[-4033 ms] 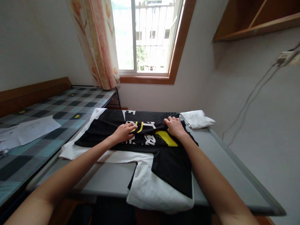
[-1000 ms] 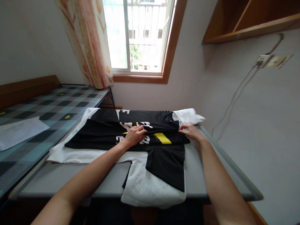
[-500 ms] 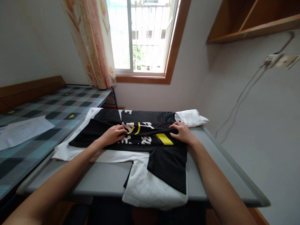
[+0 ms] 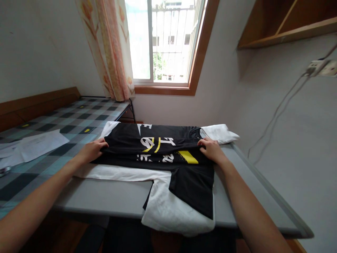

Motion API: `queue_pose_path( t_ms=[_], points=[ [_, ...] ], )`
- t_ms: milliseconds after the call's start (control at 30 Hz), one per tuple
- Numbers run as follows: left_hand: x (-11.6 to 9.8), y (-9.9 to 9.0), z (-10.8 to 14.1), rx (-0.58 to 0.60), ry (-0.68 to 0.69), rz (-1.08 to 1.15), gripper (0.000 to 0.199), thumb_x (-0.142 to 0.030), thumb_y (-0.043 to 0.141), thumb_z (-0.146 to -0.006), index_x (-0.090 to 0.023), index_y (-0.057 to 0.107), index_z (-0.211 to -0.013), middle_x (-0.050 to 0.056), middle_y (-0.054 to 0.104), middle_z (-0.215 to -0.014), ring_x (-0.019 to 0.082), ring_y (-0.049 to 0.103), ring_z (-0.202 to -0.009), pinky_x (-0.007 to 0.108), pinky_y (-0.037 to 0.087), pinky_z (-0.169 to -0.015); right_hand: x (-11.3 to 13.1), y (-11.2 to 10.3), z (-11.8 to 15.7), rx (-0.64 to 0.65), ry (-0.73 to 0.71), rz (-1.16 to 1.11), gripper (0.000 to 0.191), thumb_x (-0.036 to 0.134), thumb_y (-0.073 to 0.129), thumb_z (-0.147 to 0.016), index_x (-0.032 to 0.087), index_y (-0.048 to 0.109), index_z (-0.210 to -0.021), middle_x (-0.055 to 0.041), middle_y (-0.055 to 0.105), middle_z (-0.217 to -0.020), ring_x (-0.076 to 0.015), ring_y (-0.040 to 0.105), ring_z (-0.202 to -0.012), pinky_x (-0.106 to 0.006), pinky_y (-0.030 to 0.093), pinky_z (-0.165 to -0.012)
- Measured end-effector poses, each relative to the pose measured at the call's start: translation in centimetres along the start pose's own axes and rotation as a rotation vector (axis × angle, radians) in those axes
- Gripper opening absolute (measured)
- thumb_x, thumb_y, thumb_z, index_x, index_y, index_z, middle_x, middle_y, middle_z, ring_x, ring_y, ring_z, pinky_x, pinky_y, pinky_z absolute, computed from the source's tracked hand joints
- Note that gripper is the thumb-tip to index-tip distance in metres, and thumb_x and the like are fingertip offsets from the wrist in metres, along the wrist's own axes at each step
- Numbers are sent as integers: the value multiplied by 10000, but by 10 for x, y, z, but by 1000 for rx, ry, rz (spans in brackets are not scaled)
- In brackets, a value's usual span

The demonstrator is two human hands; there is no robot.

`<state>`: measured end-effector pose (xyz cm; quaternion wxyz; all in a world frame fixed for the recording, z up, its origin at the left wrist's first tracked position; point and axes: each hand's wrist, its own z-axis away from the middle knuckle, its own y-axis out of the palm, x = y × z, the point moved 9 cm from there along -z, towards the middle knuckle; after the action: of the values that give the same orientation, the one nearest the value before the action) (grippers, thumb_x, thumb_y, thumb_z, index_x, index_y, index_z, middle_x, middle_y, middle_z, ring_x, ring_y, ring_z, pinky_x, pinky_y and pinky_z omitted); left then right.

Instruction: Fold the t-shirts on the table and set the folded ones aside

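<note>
A black shirt (image 4: 126, 149) with white letters and yellow print lies on top of a white garment (image 4: 173, 214) on the grey table (image 4: 110, 196). My left hand (image 4: 93, 150) pinches the black cloth at its left end. Near the collar on the right, my right hand (image 4: 209, 149) has its fingers closed on the black cloth. Folds run across the shirt between both hands. A black sleeve points toward the front edge, and part of the white garment hangs over that edge.
Left of the table is a bed (image 4: 102, 109) with a checked cover and papers (image 4: 39, 146) on it. Behind are a curtain (image 4: 116, 52) and a window (image 4: 171, 45). A wooden shelf (image 4: 289, 35) and a cable (image 4: 279, 105) are on the right wall.
My left hand has moved left from the printed middle to the shirt's left end. My right hand stays near the collar. The view has shifted slightly left.
</note>
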<state>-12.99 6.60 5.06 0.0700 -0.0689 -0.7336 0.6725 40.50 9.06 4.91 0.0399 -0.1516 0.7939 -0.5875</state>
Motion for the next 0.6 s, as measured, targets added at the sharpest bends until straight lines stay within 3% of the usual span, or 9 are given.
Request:
queue_pose_path(
  t_ms=[67, 167, 233, 367, 500, 600],
  points=[
    [-1, 5, -2, 74, 6, 53, 317, -412, 552, -757, -252, 728, -965, 42, 694, -1062, 257, 665, -930, 307, 480, -782, 1, 8, 1, 69, -20, -22, 207, 163, 539, -772, 210, 690, -906, -58, 652, -934, -215, 606, -855, -338, 389, -803],
    [10, 9, -13, 108, -97, 130, 488, -591, 404, -852, -234, 734, -894, 56, 709, -976, 249, 665, -888, 301, 472, -736, 0, 15, 2, 119, -36, -59, 203, 166, 545, -759, 209, 692, -893, -43, 656, -889, -184, 603, -801, -295, 394, -745],
    [21, 4, -24, 32, -174, 118, 518, -569, 365, -877, -212, 731, -960, 81, 699, -1022, 252, 660, -897, 304, 468, -741, -2, 16, 2, 116, -32, -69, 198, 173, 550, -754, 210, 691, -888, -39, 659, -881, -179, 603, -798, -286, 396, -733],
    [40, -1, -47, -84, -249, 61, 432, -456, 512, -809, -188, 712, -1082, 100, 674, -1084, 241, 647, -928, 278, 466, -792, -5, 18, 2, 105, -31, -89, 192, 186, 554, -756, 210, 687, -893, -38, 661, -885, -180, 608, -790, -288, 413, -732],
    [47, 2, -64, -41, -257, 69, 315, -424, 591, -755, -203, 747, -916, 68, 705, -913, 241, 650, -904, 252, 459, -771, -7, 21, 1, 93, -48, -154, 183, 174, 562, -744, 212, 681, -878, -38, 666, -888, -172, 608, -778, -275, 437, -735],
    [44, 1, -68, -28, -283, 65, 224, -383, 593, -753, -217, 732, -810, 59, 725, -902, 243, 649, -925, 244, 452, -750, -9, 22, 0, 83, -48, -184, 179, 167, 566, -735, 214, 681, -865, -36, 665, -877, -169, 607, -765, -271, 447, -729]
  ],
)
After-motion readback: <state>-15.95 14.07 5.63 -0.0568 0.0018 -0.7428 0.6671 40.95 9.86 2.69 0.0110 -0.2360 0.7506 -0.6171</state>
